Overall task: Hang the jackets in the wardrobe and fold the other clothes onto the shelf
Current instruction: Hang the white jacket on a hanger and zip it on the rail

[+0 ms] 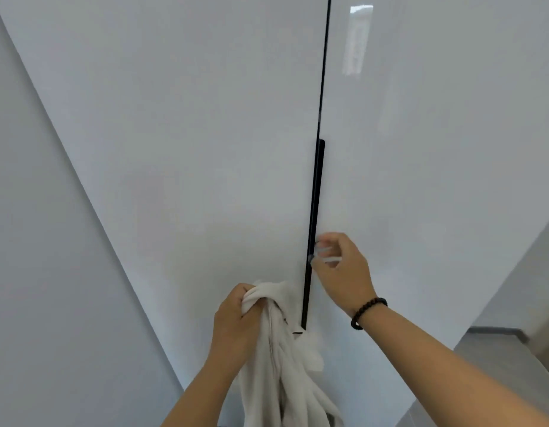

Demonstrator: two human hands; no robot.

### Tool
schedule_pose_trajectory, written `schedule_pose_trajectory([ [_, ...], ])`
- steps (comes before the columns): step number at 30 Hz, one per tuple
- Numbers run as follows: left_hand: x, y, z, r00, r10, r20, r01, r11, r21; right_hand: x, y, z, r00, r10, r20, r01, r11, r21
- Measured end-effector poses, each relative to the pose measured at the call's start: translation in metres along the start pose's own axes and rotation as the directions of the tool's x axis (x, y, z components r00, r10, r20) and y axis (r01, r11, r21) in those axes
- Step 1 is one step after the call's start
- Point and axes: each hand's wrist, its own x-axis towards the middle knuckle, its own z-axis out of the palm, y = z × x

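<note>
Wardrobe doors are filling nearly the whole view, two glossy white panels meeting at a dark vertical seam, and they are looking closed. A long black handle strip is running down that seam. The white garment is hanging bunched in front of the left door, trailing down out of view; whether it is a jacket I cannot tell. The left hand is clenching its gathered top, grip pressed tight around the cloth. The right hand, a dark bead bracelet on its wrist, is reaching the handle strip with fingers curled at its edge; whether they are already hooking it is unclear through blur. To do this well, I judge the fingertips should be catching behind the strip, pulling straight outward, while the left hand is keeping the garment clear of the swinging door.
</note>
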Motion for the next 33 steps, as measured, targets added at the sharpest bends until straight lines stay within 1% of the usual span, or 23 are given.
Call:
schedule_pose_trajectory([
  [1,0.002,0.001,-0.002,1.0,0.005,0.022,-0.005,1.0,0.002,0.007,-0.006,0.001,0.994,0.015,-0.105,-0.013,1.0,0.013],
  [2,0.004,0.0,-0.005,0.999,0.007,0.032,-0.007,1.0,-0.002,0.012,-0.011,0.002,0.984,0.033,-0.173,-0.032,0.999,0.012],
  [4,0.006,-0.003,-0.012,1.0,0.001,0.02,0.0,1.0,-0.03,0.019,-0.015,0.008,0.974,0.06,-0.218,-0.064,0.998,-0.011],
  [5,0.008,-0.005,-0.016,1.0,-0.003,0.014,0.004,0.999,-0.048,0.02,-0.016,0.011,0.973,0.086,-0.216,-0.092,0.996,-0.02],
  [7,0.011,-0.007,-0.024,1.0,-0.001,-0.004,0.001,0.996,-0.089,0.02,-0.017,0.016,0.976,0.149,-0.159,-0.152,0.988,-0.006],
  [9,0.013,-0.007,-0.03,1.0,0.01,0.005,-0.009,0.994,-0.106,0.016,-0.017,0.023,0.976,0.181,-0.119,-0.182,0.983,0.003],
  [12,0.013,-0.007,-0.037,1.0,0.02,-0.007,-0.021,0.993,-0.117,0.011,-0.019,0.028,0.97,0.206,-0.129,-0.206,0.978,0.01],
  [16,0.008,-0.008,-0.047,1.0,0.0,-0.007,-0.001,0.991,-0.136,0.007,-0.025,0.025,0.963,0.232,-0.138,-0.238,0.971,-0.027],
  [24,-0.006,-0.004,-0.049,0.999,0.008,0.031,-0.003,0.988,-0.153,-0.018,-0.025,0.017,0.961,0.213,-0.174,-0.227,0.972,-0.061],
  [33,-0.044,0.017,-0.024,0.998,0.028,0.059,-0.018,0.989,-0.149,-0.075,-0.029,-0.017,0.98,0.17,-0.107,-0.173,0.985,-0.023],
])
